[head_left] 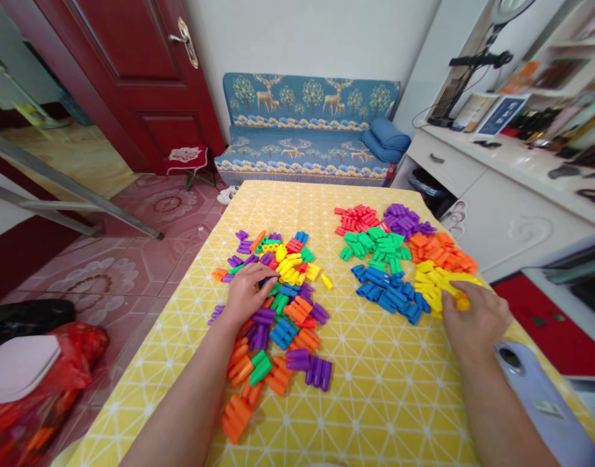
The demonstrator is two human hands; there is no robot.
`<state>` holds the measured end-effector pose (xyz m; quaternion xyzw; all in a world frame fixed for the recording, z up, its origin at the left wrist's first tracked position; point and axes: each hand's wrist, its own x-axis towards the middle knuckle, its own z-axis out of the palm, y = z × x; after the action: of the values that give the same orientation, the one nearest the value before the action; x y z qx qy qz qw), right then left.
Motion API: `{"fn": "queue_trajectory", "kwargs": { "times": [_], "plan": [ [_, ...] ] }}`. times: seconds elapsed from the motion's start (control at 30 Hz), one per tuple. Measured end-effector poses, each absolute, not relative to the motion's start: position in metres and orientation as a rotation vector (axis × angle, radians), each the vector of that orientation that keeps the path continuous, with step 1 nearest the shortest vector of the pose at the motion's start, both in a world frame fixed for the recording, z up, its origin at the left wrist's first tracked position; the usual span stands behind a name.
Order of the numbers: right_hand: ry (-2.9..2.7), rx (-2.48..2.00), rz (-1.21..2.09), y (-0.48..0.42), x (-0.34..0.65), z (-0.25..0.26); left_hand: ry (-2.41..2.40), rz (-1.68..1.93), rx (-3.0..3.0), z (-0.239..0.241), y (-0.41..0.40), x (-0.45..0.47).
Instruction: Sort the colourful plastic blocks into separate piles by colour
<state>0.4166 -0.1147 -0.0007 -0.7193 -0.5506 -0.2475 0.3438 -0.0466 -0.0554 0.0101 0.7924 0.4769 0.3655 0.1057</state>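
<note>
My left hand (249, 293) reaches into a mixed pile of plastic tube-shaped building pieces (282, 332) in several colours. Its finger and thumb close around a dark blue piece (267, 281), partly hidden by the fingers. On the other side, my right hand (478, 319) pinches a yellow piece (461, 300) just over the near edge of a yellow heap (430, 280). Beside that heap lie separate heaps of blue (391, 290), green (378, 246), red (356, 219), purple (405, 220) and orange pieces (443, 251).
A yellow patterned cloth (370, 395) covers the table. A light purple phone (545, 402) lies by my right forearm. Beyond the table stands a blue sofa (302, 139), with a white cabinet (511, 194) to the right. A small stool (190, 159) and bags (78, 363) are at left.
</note>
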Motion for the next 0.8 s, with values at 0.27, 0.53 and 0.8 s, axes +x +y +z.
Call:
{"fn": "queue_trajectory", "kwargs": {
  "times": [0.27, 0.53, 0.8],
  "plan": [
    [-1.456, -1.676, -0.740, -0.110, 0.403, 0.001, 1.411, 1.066, 2.314, 0.014, -0.058, -0.045],
    [-1.929, -1.100, 0.017, -0.111, 0.272, 0.005, 1.394, 1.093, 2.315, 0.014, -0.058, -0.044],
    [-2.021, -1.242, 0.387, -0.059, 0.177, 0.000, 1.408, 1.084, 2.293, 0.013, -0.059, -0.044]
  ]
}}
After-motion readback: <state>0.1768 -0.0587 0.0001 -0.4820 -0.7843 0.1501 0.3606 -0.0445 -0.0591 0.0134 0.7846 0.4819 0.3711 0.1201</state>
